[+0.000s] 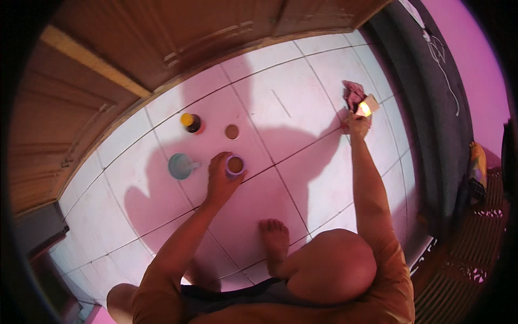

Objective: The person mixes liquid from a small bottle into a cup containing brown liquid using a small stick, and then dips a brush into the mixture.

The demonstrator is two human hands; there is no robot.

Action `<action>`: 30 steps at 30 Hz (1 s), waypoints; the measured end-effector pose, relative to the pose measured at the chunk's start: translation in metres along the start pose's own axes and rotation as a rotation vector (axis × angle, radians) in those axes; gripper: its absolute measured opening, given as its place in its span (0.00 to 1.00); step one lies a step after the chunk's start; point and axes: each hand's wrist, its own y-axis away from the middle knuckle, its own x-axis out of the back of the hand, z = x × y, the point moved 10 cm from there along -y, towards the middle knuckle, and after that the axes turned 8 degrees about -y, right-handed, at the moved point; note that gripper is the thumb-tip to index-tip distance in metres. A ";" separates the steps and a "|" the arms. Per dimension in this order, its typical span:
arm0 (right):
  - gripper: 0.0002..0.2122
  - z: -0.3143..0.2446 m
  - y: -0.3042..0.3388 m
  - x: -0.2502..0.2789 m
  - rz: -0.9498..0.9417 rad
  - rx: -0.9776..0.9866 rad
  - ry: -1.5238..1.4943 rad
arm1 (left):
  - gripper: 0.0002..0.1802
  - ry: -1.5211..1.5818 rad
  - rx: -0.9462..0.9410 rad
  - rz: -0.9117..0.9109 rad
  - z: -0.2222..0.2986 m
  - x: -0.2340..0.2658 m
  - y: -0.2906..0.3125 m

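Observation:
My left hand (220, 175) is wrapped around a purple cup (235, 165) with something brown inside, on or just above the tiled floor. Out to the far right, my right hand (358, 125) is closed at a small pale thing with a bright yellow spot (366, 109); what exactly its fingers grip is hard to make out. Against that thing lies a crumpled dark pink cloth or wrapper (354, 93). A round brown lid or disc (231, 132) lies beyond the cup. Left of the cup stands a pale blue mug (181, 166) with its handle toward my left hand.
Behind the mug is a dark bottle with a yellow cap (190, 122). Brown wooden panels (162, 43) edge the white tiles at the back and left. A dark grey cushion-like block (415, 108) with a white cable runs along the right. My bare foot (274, 240) is near the middle.

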 end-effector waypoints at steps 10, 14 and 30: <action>0.31 -0.009 0.020 -0.027 -0.095 -0.032 -0.140 | 0.37 -0.030 0.031 0.043 -0.005 0.016 0.005; 0.43 -0.008 0.035 -0.047 -0.113 -0.009 -0.286 | 0.37 -0.030 0.047 0.049 -0.006 0.023 0.008; 0.26 -0.090 0.104 0.009 0.076 0.230 -0.557 | 0.36 0.001 -0.116 -0.071 0.044 0.142 -0.003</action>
